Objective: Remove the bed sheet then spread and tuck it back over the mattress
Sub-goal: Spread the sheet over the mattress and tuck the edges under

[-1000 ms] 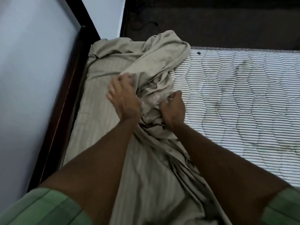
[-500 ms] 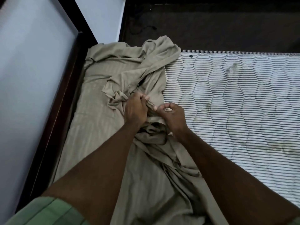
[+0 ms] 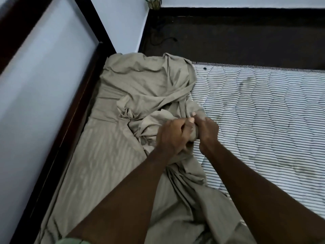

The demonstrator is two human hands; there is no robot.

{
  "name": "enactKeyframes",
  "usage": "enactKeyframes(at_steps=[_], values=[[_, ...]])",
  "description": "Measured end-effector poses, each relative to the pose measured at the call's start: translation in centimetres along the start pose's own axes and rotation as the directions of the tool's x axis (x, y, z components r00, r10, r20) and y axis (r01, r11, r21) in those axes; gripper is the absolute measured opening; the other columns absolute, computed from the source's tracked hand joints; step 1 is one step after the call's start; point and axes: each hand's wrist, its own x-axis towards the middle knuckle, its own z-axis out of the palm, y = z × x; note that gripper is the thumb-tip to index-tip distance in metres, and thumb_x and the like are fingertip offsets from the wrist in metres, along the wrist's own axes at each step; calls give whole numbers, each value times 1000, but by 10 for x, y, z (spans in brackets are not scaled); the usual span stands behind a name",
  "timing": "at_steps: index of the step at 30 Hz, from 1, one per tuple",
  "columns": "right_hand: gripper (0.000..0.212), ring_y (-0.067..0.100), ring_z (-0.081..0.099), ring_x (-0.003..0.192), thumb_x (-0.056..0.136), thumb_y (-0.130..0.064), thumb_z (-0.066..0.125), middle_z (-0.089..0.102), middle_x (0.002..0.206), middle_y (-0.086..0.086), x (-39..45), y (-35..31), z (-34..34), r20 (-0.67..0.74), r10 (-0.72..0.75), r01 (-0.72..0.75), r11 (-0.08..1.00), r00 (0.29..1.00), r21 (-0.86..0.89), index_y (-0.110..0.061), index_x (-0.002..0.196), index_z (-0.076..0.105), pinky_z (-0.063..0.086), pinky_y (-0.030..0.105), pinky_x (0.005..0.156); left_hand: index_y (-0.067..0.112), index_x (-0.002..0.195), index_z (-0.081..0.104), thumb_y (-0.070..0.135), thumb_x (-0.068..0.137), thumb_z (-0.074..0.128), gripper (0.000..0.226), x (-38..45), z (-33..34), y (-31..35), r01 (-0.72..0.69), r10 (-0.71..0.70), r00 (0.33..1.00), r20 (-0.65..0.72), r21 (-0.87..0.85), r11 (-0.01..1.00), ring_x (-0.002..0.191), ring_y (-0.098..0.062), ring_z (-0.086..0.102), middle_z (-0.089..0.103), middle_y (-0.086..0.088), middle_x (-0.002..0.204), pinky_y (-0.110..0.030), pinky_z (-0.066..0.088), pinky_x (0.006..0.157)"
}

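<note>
Both hands are clamped on the same bunch of cloth, knuckle to knuckle. The left hand (image 3: pixel 171 133) has its fingers curled round a gathered fold of the bed sheet (image 3: pixel 123 155), and the right hand (image 3: pixel 207 130) pinches the same fold just at its 3 o'clock side, thumbs nearly touching over the wad.

The bed sheet is a thin, soft, olive-tan cloth. Judging from how it heaps and creases, it is light, limp and holds no shape of its own, so it will drag and trail rather than lift as one piece. It does not look slippery; the fistful sits firmly in the fingers. A hem or corner would be the better hold for spreading, since a grip in the middle only gathers more bulk.

From the hands, the crumpled heap runs toward 11 and 12 o'clock, up to the far edge of the mattress (image 3: pixel 263 120). Toward 7 and 8 o'clock the sheet lies flatter, along the dark wooden bed frame (image 3: pixel 73 111). From 1 to 4 o'clock the striped quilted mattress is bare. Beyond it at 12 o'clock is dark floor (image 3: pixel 228 36).

A second ago the hands were apart on the heap, the left spread over the cloth. They have since come together, and the heap has been drawn off the mattress, baring more stripes.
</note>
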Motion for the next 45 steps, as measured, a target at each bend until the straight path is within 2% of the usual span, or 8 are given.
enactKeyframes(at_steps=[9,17,22,25,29,33,38,45], values=[[31,33,72,88,83,1,77,75,108,23,-22,1,-45,408,121,-194,971,905,143,4,113,71,58,35,72,23,80,61,43,90,54,24,0,1,-4,261,-195,946,-260,254,931,85,-25,64,68,1,84,-39,49,79],[7,20,62,54,68,-11,60,66,59,2,-45,15,-36,602,-369,609,751,708,-255,-11,61,62,48,41,48,24,107,72,63,77,60,50,31,15,22,511,-518,850,-92,380,771,117,-28,59,71,-3,116,-45,44,103],[18,19,66,68,69,-29,63,71,72,4,-56,16,-52,607,-34,337,855,794,-393,-14,74,69,51,39,64,13,91,68,35,106,41,38,28,13,33,329,-243,926,-290,302,895,94,-35,65,72,-13,96,-42,49,80],[19,13,61,54,80,-15,66,66,60,-1,-59,10,-62,638,471,-44,823,610,-566,-18,61,70,47,27,58,15,70,53,39,109,41,47,21,28,38,210,-223,958,181,92,973,75,-29,66,66,-6,72,-39,49,72],[35,22,74,91,76,-13,69,78,97,7,-49,13,-79,639,346,-281,938,687,-205,-9,111,73,56,33,80,14,56,50,43,105,51,57,18,44,47,410,-357,829,431,-33,911,52,-6,50,53,7,51,-29,35,61],[19,25,59,77,79,-22,53,62,82,6,-13,9,-98,514,320,-543,753,796,372,-12,90,66,47,36,74,15,51,50,43,99,60,56,18,49,54,483,-432,823,369,-54,874,43,1,47,49,5,45,-19,33,48],[35,30,71,101,101,-23,53,73,112,16,22,-18,-82,448,298,-487,777,843,399,0,124,66,59,40,90,13,52,62,37,87,71,44,7,45,49,342,-332,705,626,109,933,52,-11,50,54,-4,49,-34,43,62],[30,24,72,81,90,-5,46,73,99,13,27,-8,-87,446,368,-487,854,816,185,-5,105,71,61,33,77,29,92,59,45,87,65,18,22,68,48,353,-358,933,23,128,927,99,-23,62,65,3,102,-36,48,78]])
